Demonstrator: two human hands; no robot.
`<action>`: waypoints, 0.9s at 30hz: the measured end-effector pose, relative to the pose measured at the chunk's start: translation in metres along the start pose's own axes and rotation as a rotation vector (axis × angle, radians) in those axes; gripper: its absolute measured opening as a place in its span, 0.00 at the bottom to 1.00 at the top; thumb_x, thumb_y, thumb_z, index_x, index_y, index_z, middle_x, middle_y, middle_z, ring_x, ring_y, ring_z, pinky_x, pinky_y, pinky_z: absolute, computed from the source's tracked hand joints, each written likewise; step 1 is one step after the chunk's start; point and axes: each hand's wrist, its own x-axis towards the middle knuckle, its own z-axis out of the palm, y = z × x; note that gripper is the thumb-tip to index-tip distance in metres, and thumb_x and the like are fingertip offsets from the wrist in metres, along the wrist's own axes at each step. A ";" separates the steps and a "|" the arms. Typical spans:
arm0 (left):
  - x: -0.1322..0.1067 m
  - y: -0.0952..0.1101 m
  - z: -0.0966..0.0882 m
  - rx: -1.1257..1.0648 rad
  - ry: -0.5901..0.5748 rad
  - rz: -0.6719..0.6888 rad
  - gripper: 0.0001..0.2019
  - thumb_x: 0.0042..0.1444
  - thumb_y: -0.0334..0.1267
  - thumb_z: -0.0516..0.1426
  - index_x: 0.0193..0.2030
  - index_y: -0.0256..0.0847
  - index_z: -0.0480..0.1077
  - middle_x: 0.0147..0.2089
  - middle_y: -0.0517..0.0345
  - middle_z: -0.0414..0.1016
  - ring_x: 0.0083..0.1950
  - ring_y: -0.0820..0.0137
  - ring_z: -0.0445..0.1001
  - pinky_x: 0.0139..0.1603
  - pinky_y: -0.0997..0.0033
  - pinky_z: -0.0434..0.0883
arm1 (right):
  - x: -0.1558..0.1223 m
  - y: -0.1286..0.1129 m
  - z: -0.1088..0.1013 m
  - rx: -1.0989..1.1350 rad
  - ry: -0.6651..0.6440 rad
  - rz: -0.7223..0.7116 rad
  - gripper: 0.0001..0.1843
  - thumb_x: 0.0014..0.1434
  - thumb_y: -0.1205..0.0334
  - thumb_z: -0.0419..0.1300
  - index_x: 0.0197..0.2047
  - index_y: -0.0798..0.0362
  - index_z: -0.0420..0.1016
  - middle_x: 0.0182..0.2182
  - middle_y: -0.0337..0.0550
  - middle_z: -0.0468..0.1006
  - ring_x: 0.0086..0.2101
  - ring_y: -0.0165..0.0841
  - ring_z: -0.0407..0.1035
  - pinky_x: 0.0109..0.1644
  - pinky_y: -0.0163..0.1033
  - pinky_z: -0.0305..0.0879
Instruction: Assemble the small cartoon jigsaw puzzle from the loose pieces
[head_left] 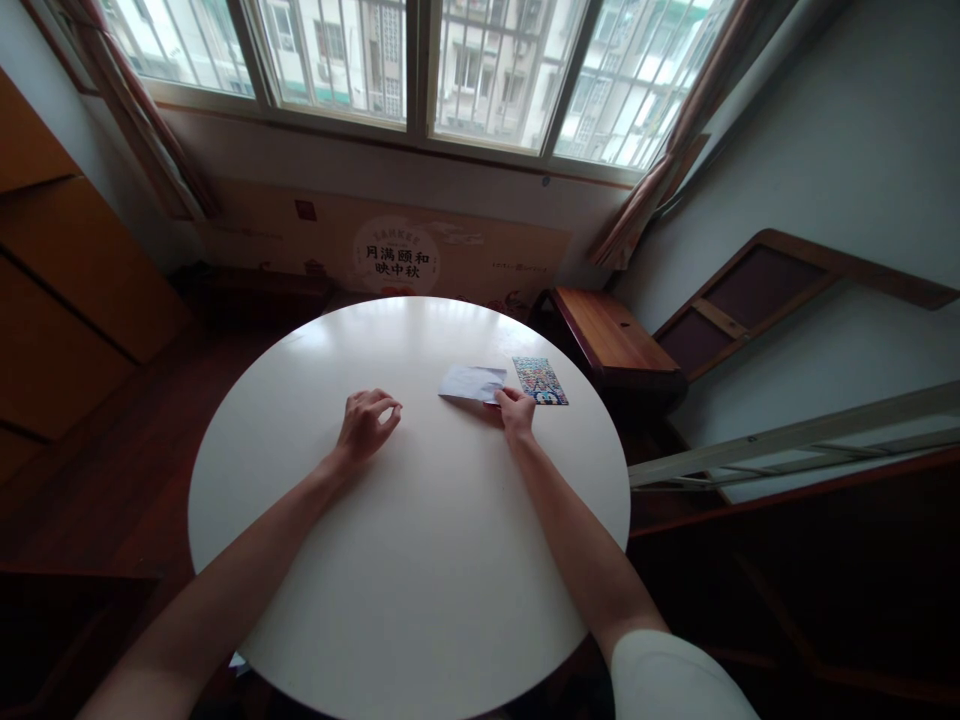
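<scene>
My right hand (516, 410) pinches the near right corner of a pale sheet of paper (471, 382), which is tilted slightly over the table. A small bit of red shows under the paper by my fingertips; what it is I cannot tell. Just beyond that hand, a colourful printed card (538, 380) with a crowded pattern lies flat. To the left, my left hand (366, 422) rests on or just above the tabletop, thumb and forefinger meeting in a ring with only white table visible through it. Both hands are over the round white table (420, 560).
Beyond the table stand a printed cardboard panel (300, 240) and a barred window (495, 70). A wooden stool or low cabinet (607, 330) is at the right, near a wood-framed piece (772, 290) against the wall. A metal ladder-like frame (795, 430) lies along the right side.
</scene>
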 end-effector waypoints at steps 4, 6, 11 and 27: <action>0.000 0.001 0.000 -0.010 -0.007 -0.002 0.11 0.60 0.38 0.51 0.34 0.42 0.75 0.39 0.56 0.76 0.43 0.66 0.73 0.56 0.59 0.59 | 0.000 -0.002 -0.001 -0.012 -0.012 0.017 0.13 0.39 0.64 0.65 0.31 0.61 0.76 0.25 0.43 0.79 0.25 0.34 0.74 0.29 0.39 0.75; 0.000 0.001 0.000 -0.017 -0.008 -0.003 0.11 0.60 0.38 0.51 0.34 0.42 0.75 0.39 0.55 0.76 0.43 0.66 0.73 0.56 0.59 0.59 | -0.001 -0.003 -0.001 -0.020 -0.015 0.034 0.13 0.39 0.65 0.65 0.31 0.61 0.76 0.26 0.43 0.79 0.25 0.34 0.74 0.29 0.38 0.75; 0.001 0.002 -0.001 -0.018 -0.018 -0.002 0.11 0.60 0.39 0.51 0.34 0.42 0.75 0.40 0.55 0.76 0.43 0.66 0.73 0.56 0.59 0.58 | -0.002 -0.006 -0.001 -0.023 -0.022 0.065 0.12 0.39 0.66 0.65 0.31 0.61 0.75 0.25 0.42 0.79 0.26 0.34 0.74 0.30 0.39 0.76; 0.001 -0.002 0.000 -0.141 -0.038 0.003 0.12 0.60 0.38 0.51 0.34 0.40 0.75 0.37 0.55 0.74 0.37 0.69 0.72 0.42 0.68 0.68 | -0.003 -0.011 -0.004 -0.276 0.012 -0.269 0.14 0.49 0.59 0.61 0.38 0.59 0.74 0.36 0.47 0.78 0.32 0.35 0.73 0.35 0.42 0.76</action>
